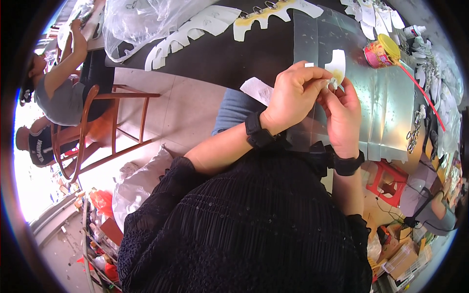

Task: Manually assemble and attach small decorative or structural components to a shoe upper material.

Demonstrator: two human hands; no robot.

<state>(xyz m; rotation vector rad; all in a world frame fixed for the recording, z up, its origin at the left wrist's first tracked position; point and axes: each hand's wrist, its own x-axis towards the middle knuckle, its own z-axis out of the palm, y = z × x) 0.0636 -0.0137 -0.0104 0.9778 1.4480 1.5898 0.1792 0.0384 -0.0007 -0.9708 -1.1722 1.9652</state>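
My left hand (297, 93) and my right hand (343, 115) meet above the clear sheet on the table, both closed. A small shiny whitish piece (332, 83) is pinched between the left thumb and fingertips; its exact kind is too small to tell. A white card piece (335, 61) with a yellowish stain stands up behind the fingertips, its lower edge at my right fingers. Another white paper strip (256, 90) lies beside my left hand, partly hidden by it. Black bands circle both wrists.
Notched white card strips (195, 35) lie along the dark table, one with metal rings (257, 10). A plastic bag (146, 22) sits far left. At right are a red jar (377, 54) with yellow lid, a red stick (425, 95) and a metal chain (415, 128). Other people sit nearby.
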